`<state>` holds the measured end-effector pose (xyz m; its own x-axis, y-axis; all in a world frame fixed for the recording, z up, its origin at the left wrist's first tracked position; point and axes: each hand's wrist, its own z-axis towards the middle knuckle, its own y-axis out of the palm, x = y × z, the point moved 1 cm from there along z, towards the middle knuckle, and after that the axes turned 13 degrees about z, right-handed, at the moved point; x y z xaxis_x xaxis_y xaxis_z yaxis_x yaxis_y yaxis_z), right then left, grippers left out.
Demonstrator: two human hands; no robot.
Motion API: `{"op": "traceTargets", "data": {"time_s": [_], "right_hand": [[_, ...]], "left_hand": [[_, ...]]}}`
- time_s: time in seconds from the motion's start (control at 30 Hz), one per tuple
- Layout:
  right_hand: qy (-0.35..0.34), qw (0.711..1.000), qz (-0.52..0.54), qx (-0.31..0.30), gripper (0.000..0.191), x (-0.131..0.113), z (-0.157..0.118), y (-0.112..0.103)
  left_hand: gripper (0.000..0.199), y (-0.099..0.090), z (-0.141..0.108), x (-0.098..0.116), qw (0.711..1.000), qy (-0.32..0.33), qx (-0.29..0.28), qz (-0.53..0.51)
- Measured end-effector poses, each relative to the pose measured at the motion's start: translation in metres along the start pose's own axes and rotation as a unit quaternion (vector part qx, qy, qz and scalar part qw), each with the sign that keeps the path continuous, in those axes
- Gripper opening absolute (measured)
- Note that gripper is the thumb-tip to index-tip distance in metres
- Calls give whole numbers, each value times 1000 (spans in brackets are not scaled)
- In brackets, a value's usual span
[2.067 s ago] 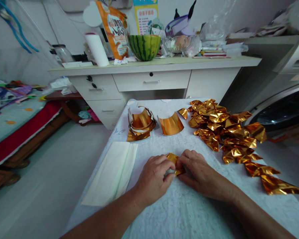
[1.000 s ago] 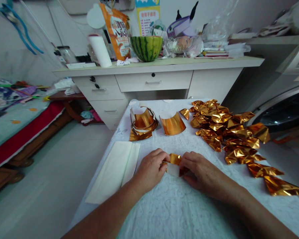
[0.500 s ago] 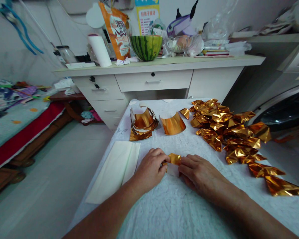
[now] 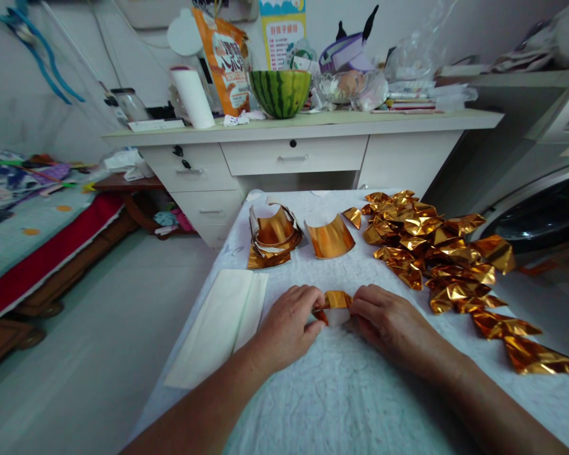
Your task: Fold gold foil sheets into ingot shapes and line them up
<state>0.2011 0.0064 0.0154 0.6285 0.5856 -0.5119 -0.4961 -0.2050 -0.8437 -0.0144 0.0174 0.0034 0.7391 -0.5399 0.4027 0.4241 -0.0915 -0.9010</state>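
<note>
Head view: where does the foil (image 4: 337, 299) lie from the hands?

"Right between them, out on the table (image 4: 308, 411), its long axis running left to right. Left hand (image 4: 291, 325) pinches the left end between thumb and finger. Right hand (image 4: 392, 323) holds the right end in curled fingers, though its thumb is mostly hidden from where I stand."

"So which is nearer?"

"Neither; both touch it. Gold shows on the far side, with a pale patch, perhaps its back, on the near side."

"Anything in the way?"

"Only the fingers, covering both ends. The paper (image 4: 218, 328) lies just left of the left hand, its long side running near to far. Farther off, the bundle (image 4: 272, 230) stands far left, with a curved sheet (image 4: 330, 237) just right of it."

"And over on the right?"

"A pile (image 4: 417, 225) of folded gold pieces, trailing from the far edge toward the near right, apart from the right hand."
</note>
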Motion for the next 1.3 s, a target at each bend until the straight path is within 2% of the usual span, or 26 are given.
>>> {"op": "traceTargets", "data": {"time_s": [0.37, 0.67, 0.87, 1.03, 1.2, 1.3], "right_hand": [[35, 999, 24, 18, 12, -2, 0, -1], [58, 997, 33, 38, 19, 2, 1, 10], [53, 997, 12, 50, 22, 4, -1, 11], [71, 995, -15, 73, 23, 7, -1, 11], [82, 991, -35, 98, 16, 9, 1, 12], [58, 992, -24, 105, 13, 7, 1, 12]], "left_hand": [[15, 2, 1, 6, 993, 54, 20, 98], [9, 4, -2, 8, 979, 85, 34, 183], [12, 3, -2, 7, 984, 76, 66, 147], [14, 4, -1, 5, 992, 45, 42, 115], [16, 3, -1, 5, 992, 35, 53, 107], [16, 3, -1, 6, 992, 38, 59, 107]]}}
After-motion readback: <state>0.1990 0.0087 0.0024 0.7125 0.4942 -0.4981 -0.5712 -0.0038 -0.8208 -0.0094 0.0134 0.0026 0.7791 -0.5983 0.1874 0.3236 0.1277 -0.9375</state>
